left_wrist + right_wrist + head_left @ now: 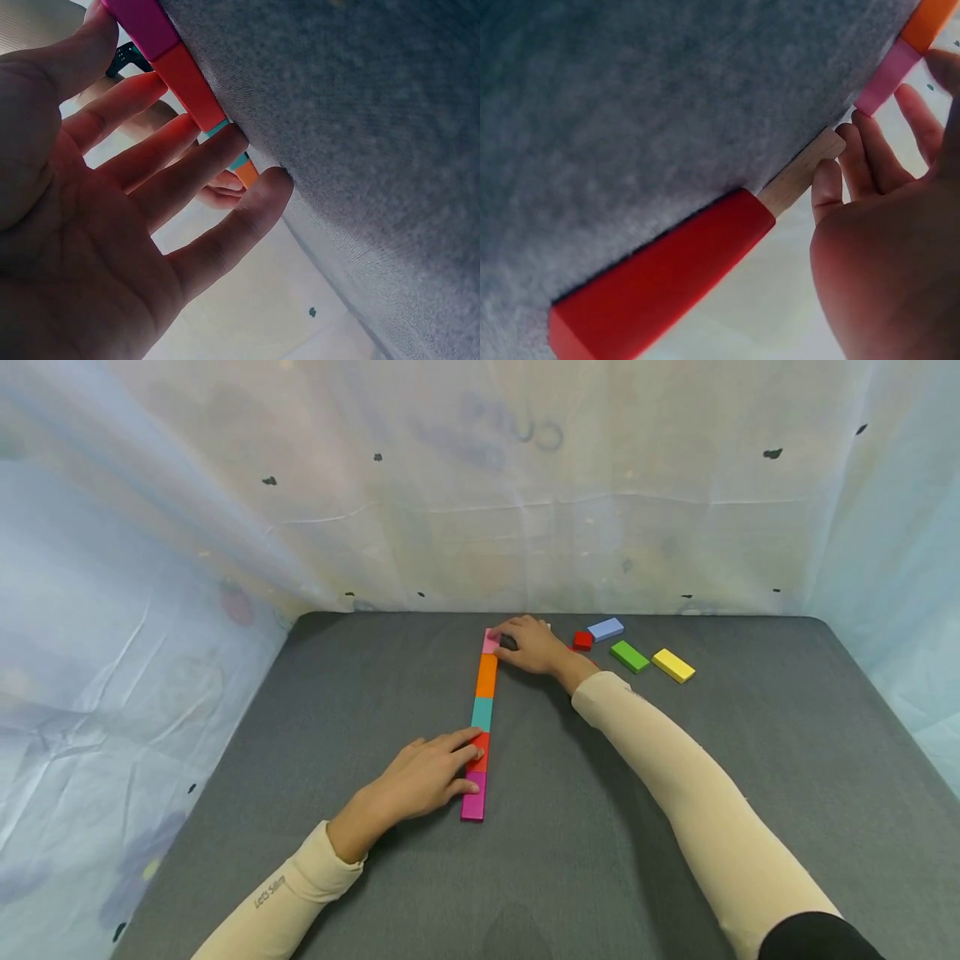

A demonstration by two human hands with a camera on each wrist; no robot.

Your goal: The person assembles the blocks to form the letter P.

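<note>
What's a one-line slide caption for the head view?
Left hand and right hand press opposite ends of a five-block coloured row on grey felt; four loose blocks lie right.

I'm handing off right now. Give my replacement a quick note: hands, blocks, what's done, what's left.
Left hand: open, straight fingers resting on the red block and magenta block at the near end of the row.
Right hand: fingers at the pink block at the far end; grip unclear.
Done: five blocks lie end to end, with teal and orange between.
Left: loose small red, light blue, green and yellow blocks lie to the right, probably to be added.
</note>
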